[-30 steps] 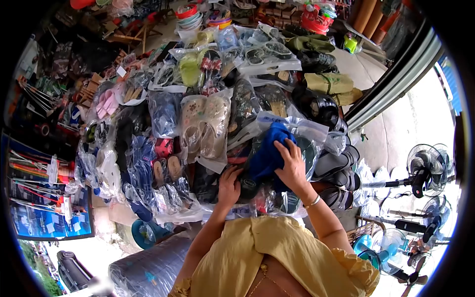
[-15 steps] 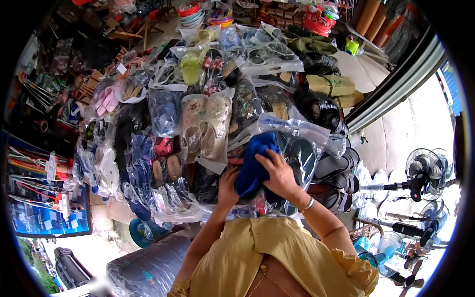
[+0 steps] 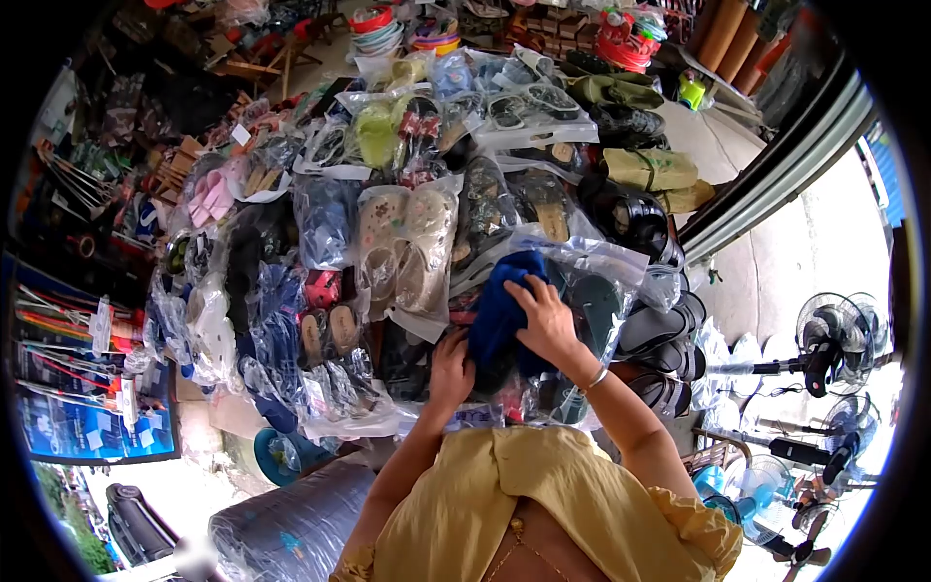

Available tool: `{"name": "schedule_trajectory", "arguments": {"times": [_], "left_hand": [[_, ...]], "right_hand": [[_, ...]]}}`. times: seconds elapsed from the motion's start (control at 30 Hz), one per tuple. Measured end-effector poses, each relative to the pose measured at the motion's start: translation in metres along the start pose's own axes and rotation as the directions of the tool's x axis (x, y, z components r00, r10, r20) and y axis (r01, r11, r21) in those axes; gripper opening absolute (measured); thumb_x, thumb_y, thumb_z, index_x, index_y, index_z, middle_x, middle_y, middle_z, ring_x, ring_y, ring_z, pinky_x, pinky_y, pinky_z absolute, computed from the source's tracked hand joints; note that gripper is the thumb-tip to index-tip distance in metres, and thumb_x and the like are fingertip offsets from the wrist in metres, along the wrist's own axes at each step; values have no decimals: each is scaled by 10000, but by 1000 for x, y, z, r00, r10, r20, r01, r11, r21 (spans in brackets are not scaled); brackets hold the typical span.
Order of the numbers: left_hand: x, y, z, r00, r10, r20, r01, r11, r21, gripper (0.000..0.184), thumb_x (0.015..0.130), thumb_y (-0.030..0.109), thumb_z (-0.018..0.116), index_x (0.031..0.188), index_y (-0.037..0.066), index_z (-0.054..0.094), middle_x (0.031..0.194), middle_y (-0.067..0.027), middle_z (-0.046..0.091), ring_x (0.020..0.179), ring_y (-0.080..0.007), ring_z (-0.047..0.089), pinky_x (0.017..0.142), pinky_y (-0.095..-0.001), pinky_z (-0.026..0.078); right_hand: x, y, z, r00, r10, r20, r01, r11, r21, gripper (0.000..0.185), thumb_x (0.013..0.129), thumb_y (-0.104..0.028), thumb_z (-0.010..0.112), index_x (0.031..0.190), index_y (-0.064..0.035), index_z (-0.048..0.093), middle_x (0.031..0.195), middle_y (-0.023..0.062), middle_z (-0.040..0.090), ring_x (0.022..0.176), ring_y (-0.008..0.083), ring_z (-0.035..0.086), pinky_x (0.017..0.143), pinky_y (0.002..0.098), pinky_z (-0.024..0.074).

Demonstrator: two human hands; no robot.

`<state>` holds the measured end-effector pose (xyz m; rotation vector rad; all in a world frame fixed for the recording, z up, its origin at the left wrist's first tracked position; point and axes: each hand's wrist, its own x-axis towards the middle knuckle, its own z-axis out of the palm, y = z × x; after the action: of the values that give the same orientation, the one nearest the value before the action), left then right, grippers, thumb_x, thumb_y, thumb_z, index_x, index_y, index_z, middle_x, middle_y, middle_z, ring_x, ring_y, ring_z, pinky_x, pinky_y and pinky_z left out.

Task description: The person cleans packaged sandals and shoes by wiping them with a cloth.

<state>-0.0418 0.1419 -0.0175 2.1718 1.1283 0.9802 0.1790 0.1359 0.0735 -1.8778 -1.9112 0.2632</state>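
Observation:
A bunched blue cloth (image 3: 497, 315) lies under my right hand (image 3: 546, 320), whose fingers are bent over it and press it down onto the bagged footwear. Just left of the cloth is my left hand (image 3: 452, 369), fingers curled downward among dark plastic-wrapped shoes; what they grip is hidden. To the right of the cloth, a clear bag (image 3: 621, 267) holds dark green slippers (image 3: 593, 301). Beyond my left hand lies a pair of beige clogs (image 3: 427, 238) in clear plastic.
Bagged shoes and sandals cover the display before me. Black shoes (image 3: 659, 325) line its right edge. Standing fans (image 3: 824, 339) are at the right, near a metal door track (image 3: 786, 160). A large plastic-wrapped roll (image 3: 291, 524) sits at lower left, and stacked basins (image 3: 373, 37) at the back.
The blue cloth has shifted slightly and is bunched differently under my right hand, which has moved a little lower. My left hand stays in nearly the same place.

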Motion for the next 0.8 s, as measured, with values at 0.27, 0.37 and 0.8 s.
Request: {"name": "schedule_trajectory", "arguments": {"times": [0.27, 0.37, 0.8], "left_hand": [[-1, -2, -5, 1000, 24, -5, -25, 997, -69, 296, 772, -9, 629, 1065, 12, 660, 1094, -186, 669, 1055, -424, 605, 953, -507, 460], [-4, -2, -6, 997, 79, 1, -79, 996, -39, 245, 789, 11, 647, 1029, 34, 690, 961, -151, 686, 953, -378, 636, 879, -480, 482], [-24, 29, -5, 972, 95, 217, -66, 988, -137, 162, 831, 67, 689, 982, 103, 735, 905, -91, 713, 863, -288, 675, 846, -451, 494]], "right_hand": [[7, -7, -2, 993, -121, 4, 120, 991, 66, 861, 615, -87, 801, 1419, -199, 513, 1409, 167, 491, 1195, 414, 534, 980, 473, 526], [15, 0, 5, 997, -12, 76, 14, 1000, -27, 843, 629, -79, 780, 1419, -202, 514, 1413, 164, 489, 1191, 409, 540, 969, 461, 539], [30, -9, 31, 986, -101, 131, 110, 992, -60, 795, 649, -93, 779, 1393, -216, 527, 1360, 157, 507, 1135, 374, 566, 878, 449, 566]]}}
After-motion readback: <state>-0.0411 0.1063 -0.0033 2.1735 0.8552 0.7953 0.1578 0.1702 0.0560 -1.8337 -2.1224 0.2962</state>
